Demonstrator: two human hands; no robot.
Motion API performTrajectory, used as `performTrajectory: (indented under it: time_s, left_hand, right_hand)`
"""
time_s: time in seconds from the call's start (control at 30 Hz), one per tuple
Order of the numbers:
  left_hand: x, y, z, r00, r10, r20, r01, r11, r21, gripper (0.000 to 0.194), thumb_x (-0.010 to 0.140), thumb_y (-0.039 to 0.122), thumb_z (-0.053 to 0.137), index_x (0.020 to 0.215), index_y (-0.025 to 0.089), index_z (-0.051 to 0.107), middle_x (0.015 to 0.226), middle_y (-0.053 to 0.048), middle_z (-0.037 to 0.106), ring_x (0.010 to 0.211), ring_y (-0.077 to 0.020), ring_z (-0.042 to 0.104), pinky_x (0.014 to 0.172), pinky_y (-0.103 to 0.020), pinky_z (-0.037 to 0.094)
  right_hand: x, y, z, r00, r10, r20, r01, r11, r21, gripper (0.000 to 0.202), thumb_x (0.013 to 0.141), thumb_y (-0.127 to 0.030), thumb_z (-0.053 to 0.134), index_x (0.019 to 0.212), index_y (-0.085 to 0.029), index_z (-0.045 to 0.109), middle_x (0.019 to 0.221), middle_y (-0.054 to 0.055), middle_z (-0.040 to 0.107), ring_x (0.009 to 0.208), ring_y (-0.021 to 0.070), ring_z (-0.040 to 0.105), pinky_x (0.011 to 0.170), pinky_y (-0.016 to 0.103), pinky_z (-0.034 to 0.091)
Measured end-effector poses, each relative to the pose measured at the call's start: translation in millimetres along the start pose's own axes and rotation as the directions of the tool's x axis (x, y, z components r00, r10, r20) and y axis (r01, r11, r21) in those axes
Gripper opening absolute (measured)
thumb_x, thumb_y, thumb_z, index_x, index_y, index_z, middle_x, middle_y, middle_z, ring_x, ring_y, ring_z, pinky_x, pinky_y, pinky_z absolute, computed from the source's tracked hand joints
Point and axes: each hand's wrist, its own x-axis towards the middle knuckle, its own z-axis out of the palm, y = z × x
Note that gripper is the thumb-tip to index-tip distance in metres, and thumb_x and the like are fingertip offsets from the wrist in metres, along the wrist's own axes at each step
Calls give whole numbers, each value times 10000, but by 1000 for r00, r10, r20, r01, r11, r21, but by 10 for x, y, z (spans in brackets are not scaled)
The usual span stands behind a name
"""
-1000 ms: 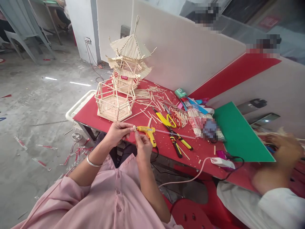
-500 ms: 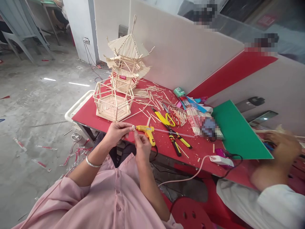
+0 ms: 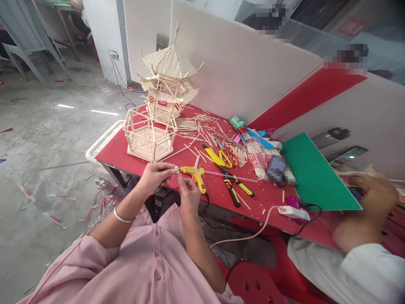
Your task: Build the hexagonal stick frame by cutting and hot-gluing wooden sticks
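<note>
My left hand (image 3: pixel 156 175) pinches a small pale piece (image 3: pixel 176 169) between thumb and fingertips, at the front edge of the red table (image 3: pixel 110 147). Close beside it, my right hand (image 3: pixel 189 190) has its fingers closed near the same piece; whether it grips the piece too is too small to tell. The yellow glue gun (image 3: pixel 196 175) lies on the table just behind my right hand, its nozzle near the piece and a clear glue stick in its rear. Behind my hands stand an open hexagonal stick frame (image 3: pixel 151 141) and a tiered stick tower (image 3: pixel 171 63).
Scissors (image 3: pixel 225 158), black-and-yellow pliers (image 3: pixel 236 183) and loose sticks (image 3: pixel 202 126) lie on the table. Farther right are bagged sticks (image 3: pixel 256 160), a green board (image 3: pixel 313 177), a white power strip (image 3: pixel 294 213) with cables, and another person's arm (image 3: pixel 373 207).
</note>
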Motion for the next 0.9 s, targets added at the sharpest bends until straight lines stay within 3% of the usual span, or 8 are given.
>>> performTrajectory:
  time_s: [0.57,0.9]
  left_hand:
    - [-6,-6,-6,1000,-4,2,4,1000,6,359,576,402,873,775,121,773,455,24,555,406,-59,453,371,-172,306]
    - [-24,23,15,1000,-12,-2,12,1000,-14,388,537,413,894,755,118,768,453,28,558,397,-55,445,363,-174,299]
  right_hand:
    - [4,5,-2,999,-35,22,36,999,-39,477,683,-630,736,628,-192,553,452,-89,387,449,68,292,436,245,225]
    - [6,14,9,1000,16,8,-16,1000,23,488,637,-619,773,599,-198,530,464,-85,410,469,74,317,468,245,244]
